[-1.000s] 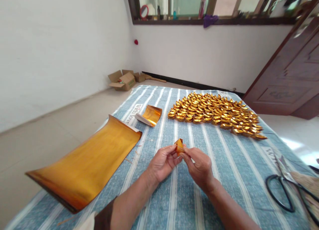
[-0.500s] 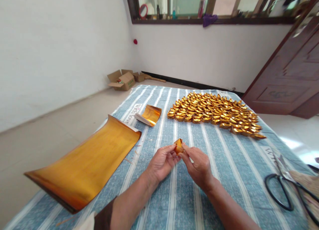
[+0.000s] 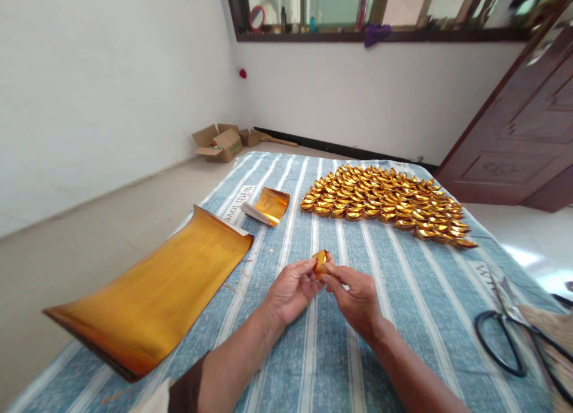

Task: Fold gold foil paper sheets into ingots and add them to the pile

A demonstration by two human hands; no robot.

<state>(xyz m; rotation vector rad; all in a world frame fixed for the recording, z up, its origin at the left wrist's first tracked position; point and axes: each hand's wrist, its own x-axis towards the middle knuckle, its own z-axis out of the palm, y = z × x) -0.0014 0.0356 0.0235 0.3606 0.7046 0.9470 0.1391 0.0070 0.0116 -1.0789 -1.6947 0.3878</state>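
Note:
My left hand (image 3: 293,290) and my right hand (image 3: 356,299) meet over the middle of the blue striped cloth (image 3: 403,293), both pinching a small folded piece of gold foil paper (image 3: 319,262) between fingertips. The piece is held a little above the cloth. Farther back lies a large spread of finished gold paper ingots (image 3: 385,203) in tight rows. A big curled sheet of gold foil paper (image 3: 156,293) lies to the left of my left forearm.
A smaller stack of gold foil squares (image 3: 268,207) sits behind the big sheet. Black-handled scissors (image 3: 505,335) lie at the right edge. Open cardboard boxes (image 3: 219,143) stand on the floor by the wall; a brown door (image 3: 523,138) is at right.
The folded gold piece has turned slightly between my fingertips, and my hands have shifted a touch. Everything else on the cloth stays put.

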